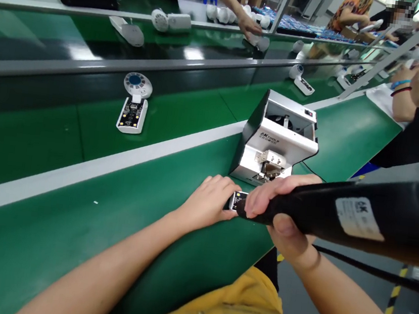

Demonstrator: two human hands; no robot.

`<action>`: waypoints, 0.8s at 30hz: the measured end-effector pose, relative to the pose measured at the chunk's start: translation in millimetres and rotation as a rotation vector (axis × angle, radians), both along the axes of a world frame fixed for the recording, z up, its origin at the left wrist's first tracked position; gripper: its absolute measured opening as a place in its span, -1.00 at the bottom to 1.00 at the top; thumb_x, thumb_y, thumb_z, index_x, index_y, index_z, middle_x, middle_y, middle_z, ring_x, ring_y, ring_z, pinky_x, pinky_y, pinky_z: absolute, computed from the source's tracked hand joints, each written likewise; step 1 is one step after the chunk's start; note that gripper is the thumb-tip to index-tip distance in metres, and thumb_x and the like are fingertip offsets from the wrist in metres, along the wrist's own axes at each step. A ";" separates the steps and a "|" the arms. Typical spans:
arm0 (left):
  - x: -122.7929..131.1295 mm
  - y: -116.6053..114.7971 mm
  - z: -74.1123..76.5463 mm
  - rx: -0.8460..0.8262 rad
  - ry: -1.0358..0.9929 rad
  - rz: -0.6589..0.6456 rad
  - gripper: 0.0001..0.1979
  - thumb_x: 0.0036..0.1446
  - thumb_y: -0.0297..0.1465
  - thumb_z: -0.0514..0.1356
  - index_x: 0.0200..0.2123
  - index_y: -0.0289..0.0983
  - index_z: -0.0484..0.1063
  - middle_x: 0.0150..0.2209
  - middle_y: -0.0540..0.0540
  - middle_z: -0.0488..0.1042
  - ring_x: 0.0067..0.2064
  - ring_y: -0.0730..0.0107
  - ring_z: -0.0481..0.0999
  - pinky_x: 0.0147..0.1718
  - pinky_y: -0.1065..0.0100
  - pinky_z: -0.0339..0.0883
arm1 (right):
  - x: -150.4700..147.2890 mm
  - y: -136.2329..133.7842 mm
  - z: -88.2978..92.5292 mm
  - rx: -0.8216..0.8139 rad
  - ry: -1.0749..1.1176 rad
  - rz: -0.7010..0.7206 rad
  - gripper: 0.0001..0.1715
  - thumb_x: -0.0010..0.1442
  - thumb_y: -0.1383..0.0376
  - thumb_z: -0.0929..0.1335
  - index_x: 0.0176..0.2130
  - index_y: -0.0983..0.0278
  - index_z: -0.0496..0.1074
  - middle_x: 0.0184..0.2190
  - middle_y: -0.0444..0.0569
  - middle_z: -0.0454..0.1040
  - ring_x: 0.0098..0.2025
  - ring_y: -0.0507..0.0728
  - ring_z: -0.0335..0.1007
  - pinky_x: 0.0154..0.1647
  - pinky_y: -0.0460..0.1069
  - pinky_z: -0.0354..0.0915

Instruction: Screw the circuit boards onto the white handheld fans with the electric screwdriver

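While the left hand (207,202) pinches a small white-edged circuit board (238,200) with its fingers (221,185) curled around the board's end, the right hand (283,207) grips closed around a black electric screwdriver (358,216), whose tip meets the board. Both hands sit over the green conveyor belt (55,194), just in front of a silver automatic screw feeder (275,134). A white divider strip (117,163) runs along the belt beyond them.
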State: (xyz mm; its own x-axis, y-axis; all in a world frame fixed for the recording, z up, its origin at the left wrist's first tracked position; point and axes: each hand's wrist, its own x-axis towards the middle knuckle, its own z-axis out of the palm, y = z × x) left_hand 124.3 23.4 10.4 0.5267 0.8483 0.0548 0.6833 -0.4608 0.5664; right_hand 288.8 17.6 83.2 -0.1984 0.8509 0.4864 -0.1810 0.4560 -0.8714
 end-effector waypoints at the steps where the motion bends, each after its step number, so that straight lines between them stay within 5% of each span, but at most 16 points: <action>1: -0.2 0.2 0.7 -0.007 0.001 -0.004 -0.69 0.22 -0.29 0.32 -0.01 -0.23 0.42 0.02 -0.14 0.50 -0.01 0.09 0.43 -0.05 0.13 0.26 | 1.0 -1.2 -0.3 0.013 0.020 0.062 -0.68 0.20 0.15 0.47 -0.13 0.09 0.30 -0.49 -0.22 0.46 -0.55 0.13 0.42 -0.50 0.09 0.35; 6: 4.3 0.6 2.2 -0.019 -0.004 0.002 -0.65 0.18 -0.31 0.33 0.01 -0.24 0.43 0.03 -0.15 0.50 0.00 0.07 0.45 -0.02 0.10 0.28 | 7.2 -6.5 -0.7 0.012 -0.065 0.180 -0.56 0.18 0.30 0.47 0.01 0.09 0.31 -0.40 -0.15 0.51 -0.47 0.17 0.46 -0.37 0.13 0.34; 11: -12.1 -6.9 18.5 -0.172 -0.163 0.084 -0.60 0.05 -0.28 0.36 -0.02 -0.24 0.50 -0.08 -0.14 0.53 -0.10 0.13 0.51 -0.13 0.20 0.38 | 17.3 -13.8 25.0 -0.027 0.107 0.051 -0.64 0.25 0.13 0.45 0.00 0.10 0.35 -0.44 -0.11 0.51 -0.49 0.18 0.43 -0.41 0.16 0.40; 15: -81.1 -15.7 36.2 -0.497 -0.305 0.429 -0.75 0.04 -0.22 0.28 -0.27 -0.25 0.60 -0.38 -0.07 0.54 -0.41 0.29 0.49 -0.42 0.32 0.35 | 41.5 -17.5 46.5 -0.099 0.139 -0.207 -0.60 0.11 0.06 0.52 -0.11 0.10 0.45 -0.52 -0.09 0.47 -0.57 0.18 0.31 -0.53 0.14 0.33; 19: -148.1 -13.9 39.6 -0.714 -0.656 0.869 -0.78 0.12 -0.28 0.26 -0.37 -0.34 0.56 -0.53 -0.08 0.46 -0.53 0.39 0.40 -0.56 0.39 0.36 | 56.8 -14.8 38.6 -0.256 0.185 -0.373 -0.65 0.04 0.07 0.52 -0.19 0.09 0.46 -0.57 -0.13 0.40 -0.56 0.15 0.25 -0.52 0.11 0.36; 21: -157.4 -0.8 36.2 -0.693 -0.895 1.070 -0.82 0.18 -0.33 0.27 -0.29 -0.36 0.53 -0.47 -0.11 0.47 -0.49 0.39 0.45 -0.52 0.41 0.45 | 55.1 -12.8 29.8 -0.326 0.208 -0.378 -0.66 0.04 0.08 0.50 -0.21 0.12 0.44 -0.58 -0.14 0.40 -0.56 0.12 0.25 -0.53 0.08 0.38; 24: -146.4 36.9 28.5 -0.613 -1.073 1.171 -0.74 0.29 -0.26 0.23 -0.11 -0.36 0.47 -0.36 -0.18 0.51 -0.38 0.34 0.55 -0.42 0.38 0.56 | 48.4 -11.9 21.4 -0.384 0.231 -0.345 -0.65 0.06 0.08 0.47 -0.19 0.15 0.42 -0.58 -0.13 0.39 -0.55 0.12 0.27 -0.52 0.07 0.40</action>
